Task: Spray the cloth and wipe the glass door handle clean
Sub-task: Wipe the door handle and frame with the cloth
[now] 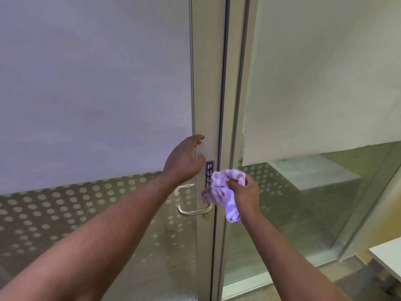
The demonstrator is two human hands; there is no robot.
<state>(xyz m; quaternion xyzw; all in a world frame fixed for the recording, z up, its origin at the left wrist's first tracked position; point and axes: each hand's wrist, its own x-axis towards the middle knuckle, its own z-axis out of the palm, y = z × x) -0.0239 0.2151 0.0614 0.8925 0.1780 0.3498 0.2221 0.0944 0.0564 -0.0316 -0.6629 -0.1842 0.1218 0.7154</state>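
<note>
- Presently, the soft, light purple-and-white patterned cloth (225, 192) is bunched in the right hand (247, 192), its grip clamped on it.
- The left hand (184, 161) is spread open, its grip apart, against the pale metal door frame (208, 83).
- The smooth, rigid brushed-steel lever handle (193, 211) is best wrapped along its bar.

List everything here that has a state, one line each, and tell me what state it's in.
Door: shut against the frame.
Handle: level, not pressed, no hand on it.
Cloth: bunched up in the right hand, just above the handle's pivot end.
Right hand: closed around the cloth.
Left hand: open, empty, at the door stile above the handle.
Pull sticker: on the stile, its lower end hidden by the cloth.
</note>
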